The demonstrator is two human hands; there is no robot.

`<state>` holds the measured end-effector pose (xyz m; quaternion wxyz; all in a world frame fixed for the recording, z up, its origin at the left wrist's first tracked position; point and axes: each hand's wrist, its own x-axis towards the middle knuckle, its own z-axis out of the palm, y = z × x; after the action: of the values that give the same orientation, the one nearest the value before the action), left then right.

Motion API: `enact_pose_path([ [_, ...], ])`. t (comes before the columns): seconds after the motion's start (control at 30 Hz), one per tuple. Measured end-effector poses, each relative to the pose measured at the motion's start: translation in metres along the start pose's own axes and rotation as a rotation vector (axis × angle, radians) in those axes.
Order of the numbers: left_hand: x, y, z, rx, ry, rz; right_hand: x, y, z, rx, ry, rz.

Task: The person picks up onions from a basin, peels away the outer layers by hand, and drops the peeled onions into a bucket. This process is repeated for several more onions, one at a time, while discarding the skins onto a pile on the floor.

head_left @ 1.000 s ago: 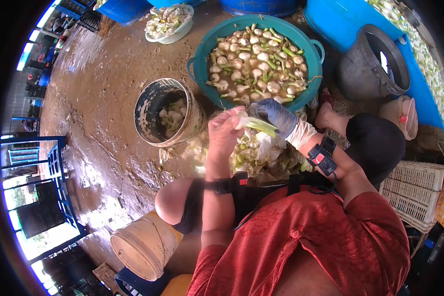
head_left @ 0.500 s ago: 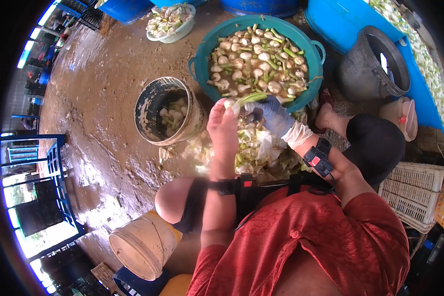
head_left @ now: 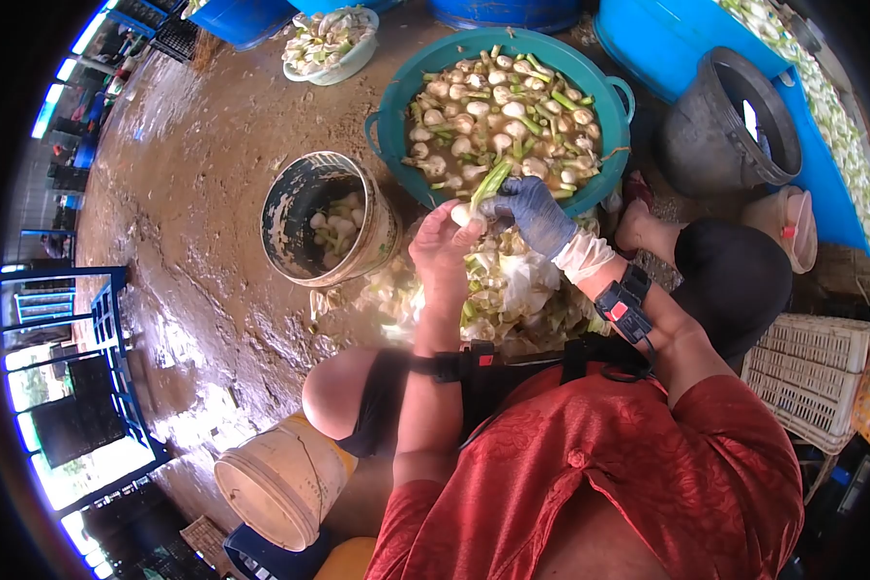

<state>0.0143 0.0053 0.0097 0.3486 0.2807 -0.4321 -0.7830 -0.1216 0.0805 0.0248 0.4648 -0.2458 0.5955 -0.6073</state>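
Observation:
Both hands are closed on one garlic bulb (head_left: 463,216), white and round with a green stalk pointing up and to the right. My left hand (head_left: 440,242), bare, pinches the bulb end. My right hand (head_left: 535,215), in a blue-grey glove, grips near the stalk; whether its fingers also hold a tool is hidden. Just beyond, a green tub (head_left: 393,89) holds many bulbs with cut stalks in brown water. Left of my hands, a worn bucket (head_left: 382,227) has several pale bulbs at its bottom. Below the hands lies a heap of peeled skins and leaves (head_left: 512,290).
A pale basin of peelings (head_left: 350,64) stands at the back. Right of the tub are a black bucket (head_left: 691,145) and a blue container (head_left: 667,48). A white crate (head_left: 807,372) is at my right, a lidded bucket (head_left: 280,483) at my left. The floor (head_left: 184,193) is wet and muddy.
Both hands have shifted slightly, the left a little lower. The stalk has swung from nearly level to a steeper upward tilt, and the gloved hand has turned around it.

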Motion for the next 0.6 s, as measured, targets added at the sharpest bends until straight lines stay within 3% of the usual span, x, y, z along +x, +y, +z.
enact_pose_path([
  [0.23,0.005,-0.003,-0.009,-0.002,-0.051,-0.062,0.001,0.005,-0.006,0.064,-0.089,-0.058],
  [0.3,0.008,0.000,-0.014,-0.129,-0.106,-0.223,0.001,0.000,-0.008,-0.243,-0.094,-0.167],
  [0.33,0.009,0.002,-0.017,-0.128,-0.104,-0.224,0.005,0.002,-0.010,-0.242,-0.095,-0.166],
  [0.4,0.010,0.004,-0.021,-0.367,-0.134,-0.370,0.012,0.011,-0.015,-0.986,-0.030,-0.407],
  [0.5,0.010,0.003,-0.022,-0.307,-0.194,-0.342,0.012,0.011,-0.017,-0.858,-0.028,-0.455],
  [0.57,0.010,0.001,-0.021,-0.249,-0.150,-0.321,0.009,0.013,-0.019,-0.699,-0.076,-0.354],
  [0.6,0.011,-0.001,-0.019,-0.191,-0.113,-0.303,0.010,0.016,-0.020,-0.506,-0.094,-0.353],
])
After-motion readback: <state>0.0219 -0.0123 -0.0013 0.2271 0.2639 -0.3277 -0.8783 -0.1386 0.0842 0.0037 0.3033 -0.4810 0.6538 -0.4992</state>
